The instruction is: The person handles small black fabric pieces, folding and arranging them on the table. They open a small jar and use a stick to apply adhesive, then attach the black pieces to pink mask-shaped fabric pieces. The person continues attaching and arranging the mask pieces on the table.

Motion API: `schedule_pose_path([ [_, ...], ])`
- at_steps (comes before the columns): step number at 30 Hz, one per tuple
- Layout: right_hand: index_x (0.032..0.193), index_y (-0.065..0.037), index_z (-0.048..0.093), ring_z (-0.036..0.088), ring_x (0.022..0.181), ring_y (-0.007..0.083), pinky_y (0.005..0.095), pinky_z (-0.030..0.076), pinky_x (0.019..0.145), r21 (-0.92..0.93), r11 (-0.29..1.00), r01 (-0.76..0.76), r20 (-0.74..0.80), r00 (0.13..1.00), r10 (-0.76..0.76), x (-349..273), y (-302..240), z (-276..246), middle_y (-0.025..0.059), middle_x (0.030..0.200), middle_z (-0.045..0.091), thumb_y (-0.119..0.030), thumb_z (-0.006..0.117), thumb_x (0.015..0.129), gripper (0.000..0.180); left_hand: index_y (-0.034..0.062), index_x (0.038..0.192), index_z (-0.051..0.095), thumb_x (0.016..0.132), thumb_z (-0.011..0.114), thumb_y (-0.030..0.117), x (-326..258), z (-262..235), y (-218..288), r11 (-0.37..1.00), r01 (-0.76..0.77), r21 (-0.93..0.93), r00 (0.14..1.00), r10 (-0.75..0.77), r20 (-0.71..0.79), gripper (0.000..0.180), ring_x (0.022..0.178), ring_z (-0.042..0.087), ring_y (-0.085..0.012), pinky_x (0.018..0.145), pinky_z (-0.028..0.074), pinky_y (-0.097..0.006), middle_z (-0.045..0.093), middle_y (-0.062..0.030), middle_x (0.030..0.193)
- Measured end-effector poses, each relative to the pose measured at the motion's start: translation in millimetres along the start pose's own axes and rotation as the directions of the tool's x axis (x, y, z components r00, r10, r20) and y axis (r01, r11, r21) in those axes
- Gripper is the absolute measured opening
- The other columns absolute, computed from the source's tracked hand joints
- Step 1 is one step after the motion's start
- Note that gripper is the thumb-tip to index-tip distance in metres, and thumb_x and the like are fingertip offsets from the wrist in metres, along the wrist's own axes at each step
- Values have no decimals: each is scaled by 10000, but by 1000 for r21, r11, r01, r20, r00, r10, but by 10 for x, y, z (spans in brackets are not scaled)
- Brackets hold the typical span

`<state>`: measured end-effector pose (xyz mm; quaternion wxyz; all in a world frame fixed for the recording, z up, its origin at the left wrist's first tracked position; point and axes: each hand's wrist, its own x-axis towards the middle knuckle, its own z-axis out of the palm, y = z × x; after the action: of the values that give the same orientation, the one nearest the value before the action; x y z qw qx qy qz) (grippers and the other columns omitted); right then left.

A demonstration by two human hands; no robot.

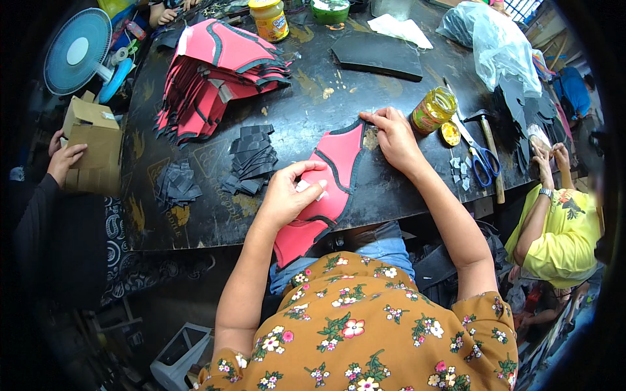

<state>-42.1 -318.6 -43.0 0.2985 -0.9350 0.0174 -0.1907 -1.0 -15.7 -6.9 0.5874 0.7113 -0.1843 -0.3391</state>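
A pink fabric piece with black edging (332, 169) slants across the table's near edge, its lower end hanging over my lap. My left hand (290, 199) is closed on its left side, thumb and fingers curled over the pink face. A small white bit shows between those fingers; I cannot make out whether it is a label or loose. At the far tip, my right hand (394, 140) pinches the black-edged corner. Left of the piece lie a stack of black rectangular patches (253, 156) and a looser heap of dark patches (177, 184).
A tall pile of pink pieces (225, 49) stands far left. Right of my hand are an open glass jar (434, 109), its lid (450, 133), blue-handled scissors (484, 163) and a hammer (492, 153). A black slab (378, 55) lies behind. Other people work at both sides.
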Motion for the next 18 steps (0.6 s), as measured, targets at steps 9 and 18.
schedule_pose_path([
  [9, 1150, -128, 836, 647, 1082, 307, 441, 504, 956, -105, 958, 267, 42, 964, -264, -393, -243, -151, 67, 1092, 687, 33, 729, 813, 388, -22, 1349, 713, 998, 778, 91, 11, 4, -55, 996, -27, -86, 1000, 27, 5, 374, 874, 723, -63, 807, 577, -240, 752, -32, 1128],
  [18, 1195, -109, 819, 638, 1098, 345, 454, 515, 981, -95, 983, 154, -38, 987, -158, -92, -104, -137, 119, 1108, 676, 62, 675, 836, 423, -16, 1321, 723, 988, 801, 91, 12, -5, -58, 997, -49, -67, 999, 49, -10, 358, 858, 733, -78, 794, 595, -257, 766, -28, 1098],
])
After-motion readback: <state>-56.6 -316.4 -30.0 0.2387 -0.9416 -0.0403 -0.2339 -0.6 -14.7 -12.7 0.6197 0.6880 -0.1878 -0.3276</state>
